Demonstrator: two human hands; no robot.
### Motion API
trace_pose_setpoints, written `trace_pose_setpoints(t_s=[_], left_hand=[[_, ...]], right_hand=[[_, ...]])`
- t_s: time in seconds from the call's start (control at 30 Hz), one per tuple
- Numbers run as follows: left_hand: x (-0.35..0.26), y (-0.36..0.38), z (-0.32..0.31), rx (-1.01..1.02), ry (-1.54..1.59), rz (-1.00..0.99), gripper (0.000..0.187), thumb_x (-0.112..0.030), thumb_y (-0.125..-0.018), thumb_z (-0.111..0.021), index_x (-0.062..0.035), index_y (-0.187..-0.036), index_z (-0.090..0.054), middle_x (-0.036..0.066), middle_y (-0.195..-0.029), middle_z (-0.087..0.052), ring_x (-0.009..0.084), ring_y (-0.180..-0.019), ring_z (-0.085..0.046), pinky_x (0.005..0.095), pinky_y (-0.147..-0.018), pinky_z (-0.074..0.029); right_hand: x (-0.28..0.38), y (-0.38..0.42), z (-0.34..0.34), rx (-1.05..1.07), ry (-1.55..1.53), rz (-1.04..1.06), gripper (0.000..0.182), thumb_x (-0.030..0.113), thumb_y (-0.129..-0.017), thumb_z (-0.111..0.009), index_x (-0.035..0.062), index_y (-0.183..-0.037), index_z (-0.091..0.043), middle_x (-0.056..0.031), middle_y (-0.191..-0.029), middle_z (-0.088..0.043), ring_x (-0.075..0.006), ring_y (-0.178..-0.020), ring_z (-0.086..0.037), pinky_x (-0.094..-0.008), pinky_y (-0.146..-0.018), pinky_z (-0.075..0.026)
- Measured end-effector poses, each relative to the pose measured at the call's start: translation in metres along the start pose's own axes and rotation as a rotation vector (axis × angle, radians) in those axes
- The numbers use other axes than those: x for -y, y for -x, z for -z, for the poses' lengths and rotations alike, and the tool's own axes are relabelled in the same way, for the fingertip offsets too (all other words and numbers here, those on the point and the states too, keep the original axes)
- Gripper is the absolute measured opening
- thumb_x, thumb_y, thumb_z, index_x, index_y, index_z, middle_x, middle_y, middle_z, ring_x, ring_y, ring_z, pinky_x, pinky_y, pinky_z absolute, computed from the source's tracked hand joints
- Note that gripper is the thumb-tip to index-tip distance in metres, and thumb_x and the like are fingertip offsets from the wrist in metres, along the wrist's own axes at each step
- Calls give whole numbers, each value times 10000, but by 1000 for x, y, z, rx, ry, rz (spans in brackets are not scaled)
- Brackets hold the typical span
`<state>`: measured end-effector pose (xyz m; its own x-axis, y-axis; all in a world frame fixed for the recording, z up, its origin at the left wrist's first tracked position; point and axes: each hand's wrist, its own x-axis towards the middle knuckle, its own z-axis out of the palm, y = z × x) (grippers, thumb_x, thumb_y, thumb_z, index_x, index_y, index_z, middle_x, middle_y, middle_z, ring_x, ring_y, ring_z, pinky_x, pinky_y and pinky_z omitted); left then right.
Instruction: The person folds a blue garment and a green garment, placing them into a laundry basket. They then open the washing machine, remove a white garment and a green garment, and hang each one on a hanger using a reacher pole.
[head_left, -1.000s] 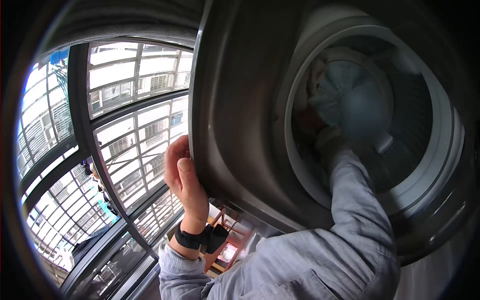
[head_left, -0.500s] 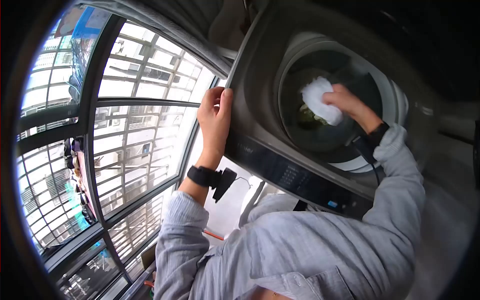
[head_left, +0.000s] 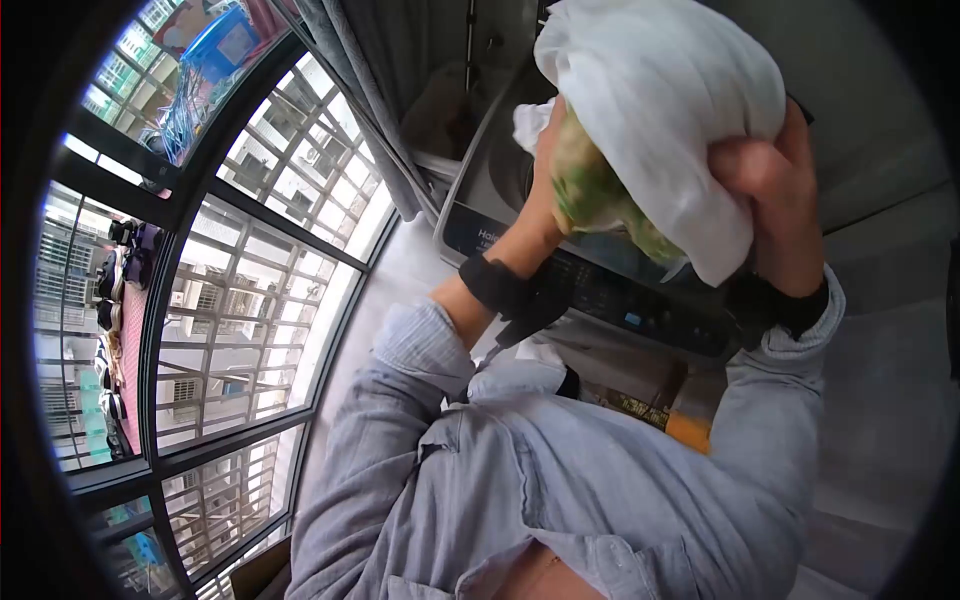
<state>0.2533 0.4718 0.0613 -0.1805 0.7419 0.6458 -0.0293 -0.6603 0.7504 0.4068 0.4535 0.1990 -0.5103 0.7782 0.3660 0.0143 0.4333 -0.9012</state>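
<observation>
A bundle of white cloth (head_left: 670,100) with green leafy-patterned fabric (head_left: 590,180) on its underside is lifted above the washing machine (head_left: 470,232), close to my head. My right hand (head_left: 775,190) grips the white cloth at its right side, thumb across the front. My left hand (head_left: 548,190) reaches up behind the bundle on the left; its fingers are hidden by the fabric, but it bears against it. A small end of white cloth sticks out beyond my left wrist. The bundle hides most of the drum opening.
Barred windows (head_left: 240,300) run along the left, beside a grey curtain (head_left: 365,100). A blue basket (head_left: 220,45) and shoes (head_left: 115,370) are outside the glass. The machine's control panel (head_left: 630,305) faces me. Below it lies something orange (head_left: 688,432).
My right hand has come up out of the drum with the white cloth, which is now much nearer. My left hand has left the machine's rim and moved right to the bundle.
</observation>
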Motion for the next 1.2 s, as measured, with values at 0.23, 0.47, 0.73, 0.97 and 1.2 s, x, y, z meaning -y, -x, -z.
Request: trace_pose_setpoints(t_s=[0.23, 0.47, 0.73, 0.97, 1.2], left_hand=[[-72, -3, 58, 116, 1235, 625, 258, -186, -879, -465, -2, -1029, -565, 106, -919, -635, 215, -787, -631, 326, -722, -525], [-96, 47, 127, -94, 1163, 534, 275, -205, -880, -472, -1, -1041, -563, 108, -937, -633, 225, -808, -627, 335, -737, -518], [-109, 78, 255, -502, 630, 335, 296, -227, -880, -481, 0, -1054, -560, 110, -957, -630, 237, -831, -623, 345, -755, -511], [-41, 165, 266, -561, 285, 768, 316, -246, -881, -488, 1, -1065, -557, 112, -974, -628, 247, -852, -619, 354, -770, -504], [-60, 197, 239, -604, 128, 812, 336, -265, -882, -496, 2, -1077, -555, 113, -992, -626, 257, -873, -615, 363, -785, -497]], right_hand=[[-38, -25, -18, 19, -313, -64, 555, 466, -923, -394, 7, -1226, -468, -94, -1053, -588, -177, -917, -582, -301, -780, -451], [-101, 33, -70, 201, -26, -49, 559, 380, -886, -536, 21, -1297, -414, -111, -1194, -528, -195, -1107, -497, -312, -916, -388], [-129, 24, -38, 167, 159, -318, 422, 193, -840, -621, 65, -1225, -504, -51, -1125, -557, -147, -986, -544, -273, -850, -446], [-130, 39, -169, 248, -6, 182, 540, 142, -752, -662, 113, -1254, -464, -118, -1226, -500, -247, -1073, -511, -371, -856, -447], [-134, 70, -123, 649, 377, 117, 345, 238, -749, -632, 81, -1049, -569, -140, -1060, -584, -294, -924, -584, -385, -796, -475]])
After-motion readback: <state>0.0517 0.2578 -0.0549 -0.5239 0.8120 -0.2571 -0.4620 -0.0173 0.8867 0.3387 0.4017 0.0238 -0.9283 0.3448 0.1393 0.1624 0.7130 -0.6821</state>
